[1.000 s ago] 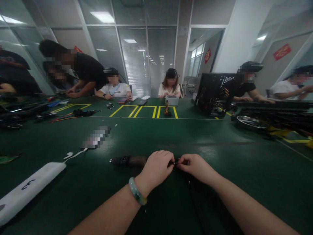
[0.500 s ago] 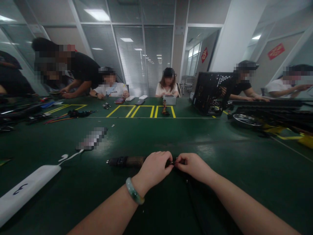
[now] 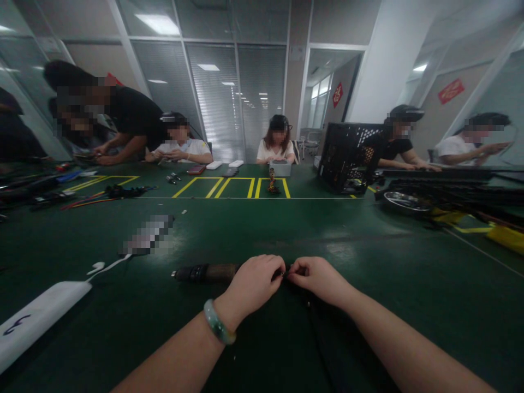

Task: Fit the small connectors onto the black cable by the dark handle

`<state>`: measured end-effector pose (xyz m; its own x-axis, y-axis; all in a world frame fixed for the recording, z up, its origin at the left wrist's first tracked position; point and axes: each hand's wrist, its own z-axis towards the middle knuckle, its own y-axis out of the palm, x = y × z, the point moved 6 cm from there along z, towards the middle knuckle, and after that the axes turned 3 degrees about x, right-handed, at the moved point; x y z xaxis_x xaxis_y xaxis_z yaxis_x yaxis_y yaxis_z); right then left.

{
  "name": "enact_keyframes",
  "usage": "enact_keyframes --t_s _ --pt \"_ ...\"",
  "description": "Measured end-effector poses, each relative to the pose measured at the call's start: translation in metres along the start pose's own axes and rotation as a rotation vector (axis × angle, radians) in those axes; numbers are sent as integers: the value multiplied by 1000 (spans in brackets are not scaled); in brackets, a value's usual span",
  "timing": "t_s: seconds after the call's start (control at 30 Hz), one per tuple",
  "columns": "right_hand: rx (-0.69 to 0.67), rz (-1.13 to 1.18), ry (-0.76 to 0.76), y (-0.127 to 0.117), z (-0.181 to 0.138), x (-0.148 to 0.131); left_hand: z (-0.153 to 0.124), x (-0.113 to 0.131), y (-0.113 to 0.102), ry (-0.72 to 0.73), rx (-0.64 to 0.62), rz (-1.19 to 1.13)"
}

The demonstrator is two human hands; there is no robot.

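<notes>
- The dark rod (image 3: 204, 272) lies flat on the green counter (image 3: 409, 295), straight ahead of the person, with its long axis running left to right.
- The left hand (image 3: 256, 284) (a pale green bracelet (image 3: 215, 329) on its wrist) is curled shut over the rod's right end. The rest of the rod sticks out to that hand's left.
- The right hand (image 3: 321, 278) meets it fingertip to fingertip, pinching a small dark part (image 3: 291, 269) at that same end, too small to identify.
- A black cable (image 3: 317, 333) runs from the meeting point toward the person.
- The left hand covers more of the rod. A white power strip (image 3: 36, 319) lies well apart, far left.
</notes>
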<state>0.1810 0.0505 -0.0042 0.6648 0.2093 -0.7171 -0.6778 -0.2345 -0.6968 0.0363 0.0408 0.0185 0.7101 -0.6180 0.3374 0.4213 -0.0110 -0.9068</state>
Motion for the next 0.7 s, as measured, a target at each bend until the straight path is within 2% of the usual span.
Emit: enact_keyframes --t_s 0.17,0.37,0.53,0.7 --pt "-6 15 18 0 -1 1 0 -1 -3 -31 9 -26" --pt "-1 7 0 0 -2 -1 0 2 -2 11 -8 -14" --pt "-8 8 8 -2 -2 -3 -1 -2 -2 -61 -17 0" --pt "-15 14 4 -1 -2 0 -1 3 -3 11 -7 -10"
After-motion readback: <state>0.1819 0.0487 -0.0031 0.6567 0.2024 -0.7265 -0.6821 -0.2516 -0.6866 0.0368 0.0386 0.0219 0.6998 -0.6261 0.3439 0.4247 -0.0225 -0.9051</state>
